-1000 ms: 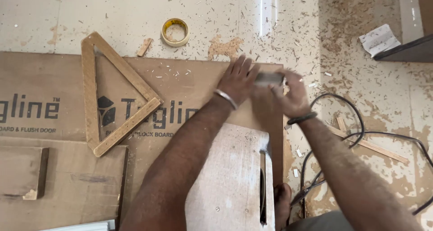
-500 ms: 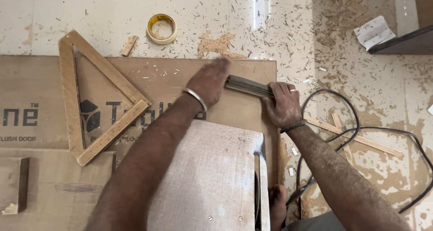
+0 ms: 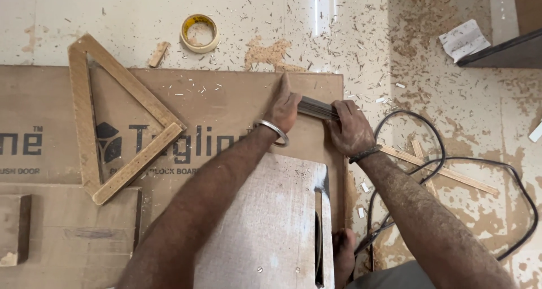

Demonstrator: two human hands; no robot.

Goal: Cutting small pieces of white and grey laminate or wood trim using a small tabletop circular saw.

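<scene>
A flat metal bar, like a small square or ruler [image 3: 317, 108], lies across the right end of a brown plywood board [image 3: 214, 97]. My left hand [image 3: 284, 106], with a metal bangle at the wrist, presses flat on the bar's left end, fingers pointing away. My right hand [image 3: 349, 128] grips the bar's right end near the board's right edge. A pale board with a narrow slot [image 3: 265, 221] lies under my forearms, close to me.
A wooden triangle frame [image 3: 113, 119] rests on the board's left part. A roll of tape [image 3: 199, 33] and a wood scrap [image 3: 158, 54] lie on the sawdust-strewn floor beyond. A black cable [image 3: 435, 159] loops at right over thin wood strips [image 3: 440, 170]. A crumpled paper [image 3: 464, 39] sits far right.
Both hands have spread along the metal bar, the left one sliding left and pressing down. The view has shifted a little, so the board and triangle appear further right.
</scene>
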